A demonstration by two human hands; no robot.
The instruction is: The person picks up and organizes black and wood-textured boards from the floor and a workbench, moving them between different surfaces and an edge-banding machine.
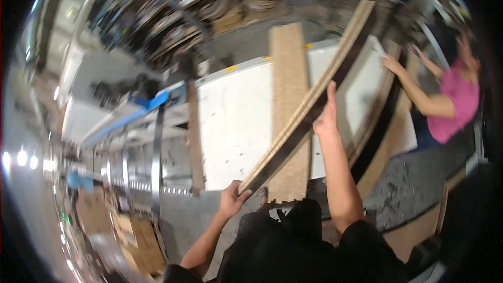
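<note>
A long stack of thin wooden boards [309,97], pale along its upper edges and dark on the side toward me, slants across the white table from lower left to upper right. At its near end, my left hand [233,199] is closed round the corner. My right hand [326,118] grips the dark side around the middle, thumb up, its other fingers mostly hidden. Under the stack, a light brown board bundle [288,68] lies lengthwise on the white tabletop [236,120], its notched near end jutting past the edge.
On the right, a person in a pink shirt [456,99] has both hands on other long boards [390,105], pale and dark. Machinery with a blue bar [128,118] stands at left. Cardboard boxes [139,238] sit lower left, and loaded shelves [183,15] line the back.
</note>
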